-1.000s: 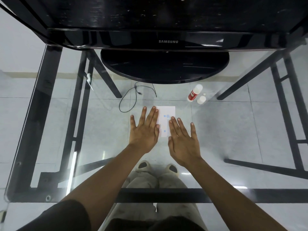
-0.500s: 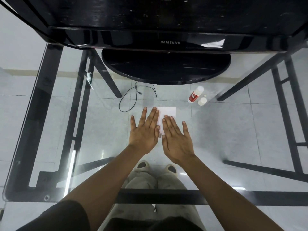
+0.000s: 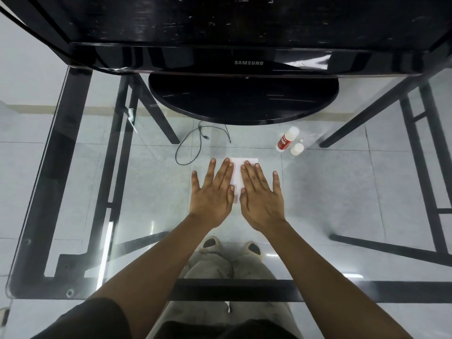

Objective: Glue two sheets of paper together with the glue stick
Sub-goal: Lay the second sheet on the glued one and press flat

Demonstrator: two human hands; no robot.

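- A person presses both hands flat on a white paper lying on a glass tabletop; only a strip of the sheet shows between the hands, plus its far edge.
- The left hand lies palm down on the paper's left side, its fingers stretched out and spread, gripping nothing.
- The right hand lies palm down on the paper's right side, just beside the left, fingers likewise straight and open.
- A glue stick with a red label lies on the tabletop beyond and to the right of the paper, apart from both hands; its white cap stands just beside it.
- A black monitor on a round base stands at the far edge of the tabletop.
- Through the glass, a thin black cable lies on the tiled floor.
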